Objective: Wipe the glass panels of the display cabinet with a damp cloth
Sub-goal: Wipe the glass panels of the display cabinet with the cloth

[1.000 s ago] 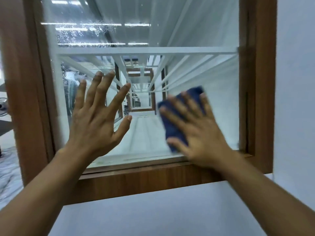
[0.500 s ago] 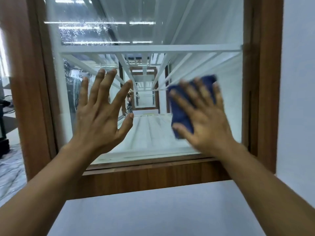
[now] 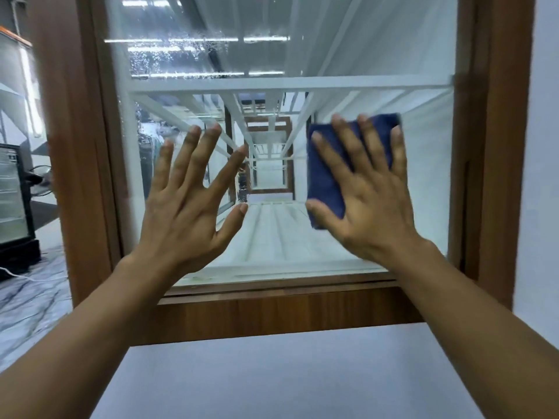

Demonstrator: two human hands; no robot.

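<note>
Now, wiping time. Pressing a dark blue folded cloth [image 3: 325, 176] flat on the clear glass panel [image 3: 348, 55] of the brown wooden display cabinet [image 3: 272, 309], using the right hand [image 3: 372, 204]. Fingers straight and spread wide over the cloth, not curled round it, thumb down by its lower edge. Cloth on the right half of the glass, near the right side of the wood frame but not touching it.

Left hand [image 3: 187, 213] up beside it on the left half, fingers straight and spread too, holding nothing. Hard to tell: touching the glass, or just floating in front of it.

Lots of tiny water drops [image 3: 169, 60] up high on the left part of the glass, above the long white bar [image 3: 287, 83] inside.

Looks like the middle of the job: rubbing the lower right part, with the wet top not done yet.

Next, probably sliding the cloth up and over to the left, towards the drops. Calls for a flat, firm push, to stop the cloth slipping out from under the fingers. Calls for a long reach up as well. Maybe also pulling the left hand back, to leave no finger marks on the clean part.
</note>
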